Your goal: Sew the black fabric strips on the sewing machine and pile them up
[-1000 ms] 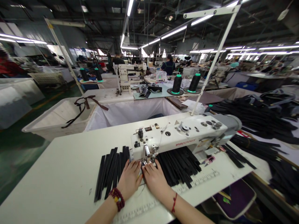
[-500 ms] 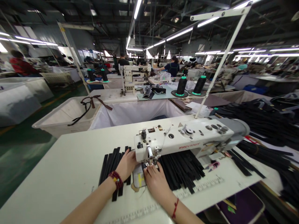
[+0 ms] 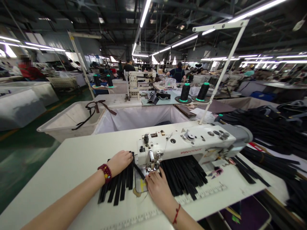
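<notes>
A white sewing machine (image 3: 187, 145) stands on the white table (image 3: 72, 159). Left of its needle lies a row of black strips (image 3: 120, 183); more black strips (image 3: 184, 174) lie under its arm. My left hand (image 3: 120, 162), with a bead bracelet at the wrist, rests curled on the far end of the left strips and pinches a thin black strip (image 3: 139, 170) that slants toward the needle. My right hand (image 3: 158, 190) lies flat on the table just in front of the presser foot, fingertips at the needle plate.
A white fabric-lined bin (image 3: 134, 116) stands behind the table, with another bin (image 3: 69, 119) to its left. Two black thread cones (image 3: 194, 92) sit further back. Heaps of black straps (image 3: 268, 127) cover the right side. Other people work far off.
My left hand has moved from beside the needle up and left onto the row of black strips and taken hold of one. My right hand has stayed by the presser foot.
</notes>
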Demonstrator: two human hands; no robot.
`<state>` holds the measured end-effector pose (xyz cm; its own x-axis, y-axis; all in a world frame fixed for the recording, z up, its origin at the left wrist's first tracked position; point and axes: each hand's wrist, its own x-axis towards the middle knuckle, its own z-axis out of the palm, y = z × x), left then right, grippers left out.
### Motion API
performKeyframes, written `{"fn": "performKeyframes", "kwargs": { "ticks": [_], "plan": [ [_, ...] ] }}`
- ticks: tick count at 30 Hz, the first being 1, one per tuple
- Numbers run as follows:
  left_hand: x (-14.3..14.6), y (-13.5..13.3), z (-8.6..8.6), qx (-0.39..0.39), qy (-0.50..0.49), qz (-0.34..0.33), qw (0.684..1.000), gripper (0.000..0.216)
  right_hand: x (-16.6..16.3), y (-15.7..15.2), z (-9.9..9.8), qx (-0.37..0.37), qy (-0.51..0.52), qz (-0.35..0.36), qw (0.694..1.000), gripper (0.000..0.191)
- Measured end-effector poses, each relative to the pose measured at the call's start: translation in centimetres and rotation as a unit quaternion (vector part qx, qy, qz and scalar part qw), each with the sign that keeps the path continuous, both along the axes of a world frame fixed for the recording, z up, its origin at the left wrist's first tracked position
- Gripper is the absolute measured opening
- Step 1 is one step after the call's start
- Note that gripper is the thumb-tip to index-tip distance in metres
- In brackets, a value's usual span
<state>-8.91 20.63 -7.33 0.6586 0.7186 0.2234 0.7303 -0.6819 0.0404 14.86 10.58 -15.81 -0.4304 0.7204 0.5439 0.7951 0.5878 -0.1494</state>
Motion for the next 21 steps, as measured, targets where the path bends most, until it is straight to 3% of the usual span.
{"fn": "performKeyframes", "kwargs": {
  "ticks": [3,6,8,10,12,13,14,16,19,21],
  "plan": [
    [-3.1,-6.0,0.8,-0.060,0.004,0.028,0.998,0.031,0.3,-1.6,1.4,0.011,0.067,0.068,0.995,0.025],
    [-3.3,-12.5,0.3,-0.225,-0.143,0.089,0.960,0.042,-0.4,-4.9,2.5,0.069,0.118,0.142,0.980,0.029],
    [-1.3,-15.6,-0.7,-0.372,-0.257,0.104,0.886,0.040,-1.3,-7.4,2.8,0.127,0.108,0.179,0.970,0.029],
    [1.5,-17.2,-2.1,-0.483,-0.376,0.100,0.784,0.051,-1.9,-9.3,2.8,0.153,0.087,0.206,0.963,0.025],
    [4.2,-17.4,-3.8,-0.516,-0.451,0.113,0.719,0.068,-1.7,-10.5,2.6,0.133,0.089,0.216,0.963,0.018],
    [5.1,-17.1,-4.7,-0.510,-0.464,0.133,0.713,0.072,-1.3,-10.7,2.5,0.111,0.097,0.213,0.966,0.020],
    [5.8,-16.7,-5.5,-0.484,-0.466,0.152,0.725,0.071,-0.6,-10.9,2.4,0.086,0.103,0.205,0.969,0.024],
    [6.1,-15.7,-6.7,-0.383,-0.439,0.170,0.795,0.062,1.2,-10.9,2.1,0.041,0.108,0.188,0.975,0.029],
    [5.3,-14.3,-7.8,-0.180,-0.315,0.122,0.924,0.046,3.3,-11.0,1.7,0.007,0.134,0.162,0.978,0.026],
    [4.8,-13.7,-8.2,-0.092,-0.199,0.075,0.973,0.044,3.7,-11.0,1.1,0.001,0.152,0.160,0.975,0.022]
  ]
}}
